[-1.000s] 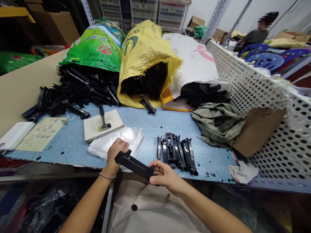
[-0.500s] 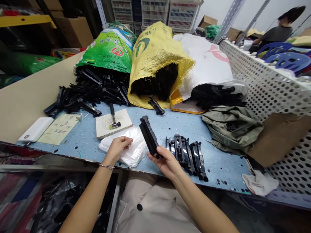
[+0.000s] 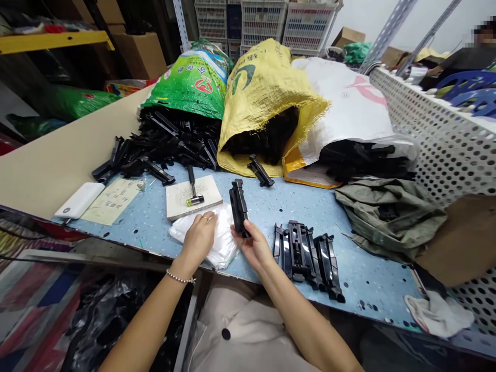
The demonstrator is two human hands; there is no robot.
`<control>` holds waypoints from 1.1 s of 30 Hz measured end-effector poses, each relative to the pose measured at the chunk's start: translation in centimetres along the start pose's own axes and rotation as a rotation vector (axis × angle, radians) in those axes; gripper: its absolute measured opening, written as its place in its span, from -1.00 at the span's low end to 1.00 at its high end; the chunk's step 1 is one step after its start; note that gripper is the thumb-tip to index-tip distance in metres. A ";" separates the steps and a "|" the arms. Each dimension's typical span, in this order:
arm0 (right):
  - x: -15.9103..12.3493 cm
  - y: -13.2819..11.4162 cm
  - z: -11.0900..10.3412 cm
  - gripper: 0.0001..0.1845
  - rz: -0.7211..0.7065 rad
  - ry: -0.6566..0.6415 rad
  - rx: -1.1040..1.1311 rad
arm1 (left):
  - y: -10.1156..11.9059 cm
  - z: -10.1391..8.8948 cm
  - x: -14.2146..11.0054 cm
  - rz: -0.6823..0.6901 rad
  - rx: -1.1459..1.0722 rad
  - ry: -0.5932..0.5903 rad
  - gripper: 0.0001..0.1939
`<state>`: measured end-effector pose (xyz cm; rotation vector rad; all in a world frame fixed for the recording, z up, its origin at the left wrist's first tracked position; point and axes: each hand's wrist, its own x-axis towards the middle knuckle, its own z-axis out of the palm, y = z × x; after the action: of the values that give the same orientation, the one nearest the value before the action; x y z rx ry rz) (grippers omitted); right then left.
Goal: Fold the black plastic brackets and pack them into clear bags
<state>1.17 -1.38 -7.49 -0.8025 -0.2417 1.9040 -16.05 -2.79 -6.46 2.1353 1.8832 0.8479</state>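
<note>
My right hand (image 3: 251, 246) is shut on a long black plastic part (image 3: 239, 207), which stands nearly upright above the blue speckled table (image 3: 368, 281). My left hand (image 3: 199, 239) lies flat on a folded clear plastic bag (image 3: 223, 243) and holds nothing. Just right of my right hand, a row of several similar black parts (image 3: 306, 261) lies close together. Beyond the bag, a rubber-tipped mallet (image 3: 192, 188) rests on a pale board (image 3: 194, 197).
Black parts heap out of a green sack (image 3: 189, 85), a yellow sack (image 3: 267, 98) and a white sack (image 3: 344, 103). An olive cloth (image 3: 389, 217) lies right, beside a perforated metal panel (image 3: 449, 137). A co-worker (image 3: 465, 54) sits beyond it.
My left hand has let go of the black part and moved onto the bag. My right hand has turned the part from lying level to nearly upright. The view has shifted.
</note>
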 end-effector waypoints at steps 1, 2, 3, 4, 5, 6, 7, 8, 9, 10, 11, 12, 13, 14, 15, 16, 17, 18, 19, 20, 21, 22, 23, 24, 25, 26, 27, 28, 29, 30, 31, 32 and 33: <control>-0.9 -0.4 -0.4 -0.75 0.050 -0.025 -0.002 | -0.2 0.0 0.3 -0.008 -0.010 -0.018 -0.57; -1.9 -0.7 -0.9 -0.72 0.121 -0.061 0.007 | -0.4 0.0 0.6 -0.024 -0.049 -0.032 -0.53; -2.9 -1.0 -1.5 -0.68 0.216 -0.105 0.022 | -0.7 0.0 0.9 -0.045 -0.107 -0.047 -0.50; -3.9 -1.2 -2.0 -0.63 0.331 -0.152 0.037 | -0.9 -0.1 1.1 -0.068 -0.169 -0.065 -0.48; -4.6 -1.2 -2.6 -0.58 0.452 -0.192 0.049 | -1.1 -0.1 1.3 -0.086 -0.223 -0.084 -0.47; -5.2 -1.2 -3.1 -0.55 0.562 -0.220 0.057 | -1.3 -0.2 1.3 -0.094 -0.262 -0.103 -0.46; -5.4 -1.1 -3.6 -0.52 0.649 -0.233 0.061 | -1.3 -0.4 1.2 -0.087 -0.284 -0.120 -0.45; -5.5 -1.0 -3.9 -0.49 0.706 -0.240 0.065 | -1.2 -0.5 1.0 -0.064 -0.291 -0.135 -0.44; -5.3 -0.9 -4.2 -0.47 0.730 -0.246 0.068 | -0.9 -0.7 0.6 -0.026 -0.289 -0.147 -0.43; -4.9 -0.8 -4.3 -0.45 0.728 -0.256 0.069 | -0.4 -0.9 0.0 0.024 -0.282 -0.156 -0.41; -4.5 -0.7 -4.3 -0.43 0.715 -0.268 0.060 | 0.3 -1.0 -0.6 0.085 -0.279 -0.167 -0.40; -4.2 -0.7 -4.2 -0.42 0.702 -0.279 0.034 | 1.1 -1.1 -1.4 0.152 -0.284 -0.184 -0.38; -3.9 -0.7 -4.0 -0.42 0.678 -0.276 -0.011 | 2.0 -1.1 -2.2 0.223 -0.299 -0.207 -0.35; -3.8 -0.6 -3.7 -0.43 0.630 -0.254 -0.080 | 3.0 -1.1 -3.0 0.291 -0.320 -0.238 -0.32; -3.9 -0.5 -3.4 -0.44 0.551 -0.219 -0.178 | 3.9 -1.0 -3.8 0.346 -0.343 -0.271 -0.29; -4.2 -0.4 -3.0 -0.47 0.439 -0.184 -0.302 | 4.6 -0.9 -4.5 0.377 -0.361 -0.303 -0.27; -4.7 -0.3 -2.6 -0.51 0.309 -0.165 -0.441 | 5.3 -0.9 -5.0 0.382 -0.368 -0.328 -0.25; -5.4 -0.2 -2.2 -0.51 0.181 -0.175 -0.581 | 5.7 -1.0 -5.5 0.363 -0.368 -0.341 -0.25; -6.1 -0.3 -1.8 -0.47 0.087 -0.223 -0.711 | 6.0 -1.2 -5.8 0.332 -0.363 -0.338 -0.26; -6.9 -0.5 -1.4 -0.37 0.039 -0.308 -0.817 | 6.1 -1.8 -6.2 0.296 -0.359 -0.326 -0.30; -7.7 -0.9 -1.1 -0.27 0.036 -0.411 -0.892 | 6.1 -2.5 -6.6 0.257 -0.356 -0.307 -0.36; -8.3 -1.5 -0.8 -0.22 0.061 -0.518 -0.949 | 5.8 -3.6 -7.1 0.211 -0.350 -0.293 -0.43; -8.9 -2.4 -0.7 -0.23 0.086 -0.608 -1.012 | 5.4 -4.9 -7.8 0.147 -0.337 -0.296 -0.51; -9.2 -3.4 -0.7 -0.30 0.083 -0.661 -1.106 | 4.7 -6.3 -8.8 0.058 -0.313 -0.323 -0.57; -9.4 -4.5 -0.9 -0.39 0.037 -0.663 -1.250 | 3.9 -7.7 -9.9 -0.055 -0.273 -0.374 -0.61; -9.5 -5.5 -1.3 -0.48 -0.054 -0.611 -1.444 | 2.7 -8.9 -11.3 -0.182 -0.223 -0.448 -0.63; -9.4 -6.4 -2.0 -0.54 -0.176 -0.515 -1.673 | 1.3 -9.8 -12.8 -0.315 -0.164 -0.528 -0.63; -9.3 -7.1 -2.8 -0.57 -0.312 -0.392 -1.903 | -0.2 -10.3 -14.5 -0.436 -0.095 -0.604 -0.63; -9.1 -7.4 -3.7 -0.58 -0.444 -0.274 -2.104 | -1.9 -10.3 -16.3 -0.537 -0.019 -0.661 -0.65; -8.9 -7.5 -4.7 -0.58 -0.556 -0.188 -2.264 | -3.6 -9.9 -18.1 -0.615 0.058 -0.715 -0.67; -8.8 -7.4 -5.7 -0.58 -0.648 -0.140 -2.382 | -5.1 -9.3 -19.9 -0.676 0.131 -0.762 -0.72; -8.7 -7.2 -6.6 -0.58 -0.718 -0.126 -2.464 | -6.5 -8.4 -21.5 -0.712 0.183 -0.800 -0.77; -8.7 -7.0 -7.4 -0.57 -0.772 -0.136 -2.518 | -7.6 -7.5 -22.9 -0.728 0.209 -0.822 -0.83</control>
<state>13.30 -6.96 -5.93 -1.4822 -2.6835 -0.0690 -27.36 -24.97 -10.79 1.3196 2.0182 -0.3384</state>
